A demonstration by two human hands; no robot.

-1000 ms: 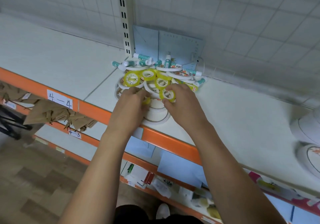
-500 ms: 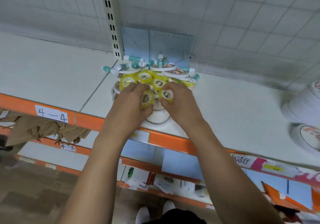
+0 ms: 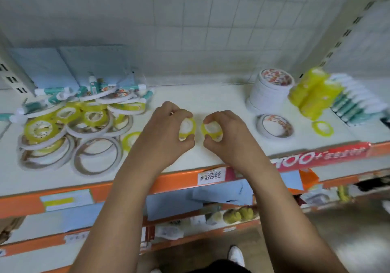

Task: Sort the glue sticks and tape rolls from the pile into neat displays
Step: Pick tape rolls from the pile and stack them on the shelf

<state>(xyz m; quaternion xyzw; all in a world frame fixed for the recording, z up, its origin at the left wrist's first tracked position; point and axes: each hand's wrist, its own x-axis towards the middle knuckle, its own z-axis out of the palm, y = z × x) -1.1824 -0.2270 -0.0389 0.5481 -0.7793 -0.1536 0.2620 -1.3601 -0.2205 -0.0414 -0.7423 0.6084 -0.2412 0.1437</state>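
My left hand (image 3: 166, 131) grips a small yellow tape roll (image 3: 187, 128) over the middle of the white shelf (image 3: 211, 97). Beside it, my right hand (image 3: 230, 137) grips a second yellow tape roll (image 3: 212, 129). The mixed pile (image 3: 69, 122) of yellow rolls, large white tape rings and teal-and-white glue sticks lies to the left. On the right are a stack of white tape rolls (image 3: 270, 91), one flat white roll (image 3: 275, 126), stacked yellow rolls (image 3: 314, 93), a single yellow roll (image 3: 322, 128) and a row of glue sticks (image 3: 354, 103).
Blue sheets (image 3: 69, 65) lean on the tiled back wall behind the pile. The shelf's orange front edge (image 3: 183, 179) carries paper labels and a red strip (image 3: 322, 156). Lower shelves with mixed goods and a wooden floor lie below. A slotted upright (image 3: 10, 76) stands at far left.
Both hands have lifted a yellow roll each out of the pile and carried them rightward to the shelf's middle. The view has swung right, bringing the sorted stacks into sight.
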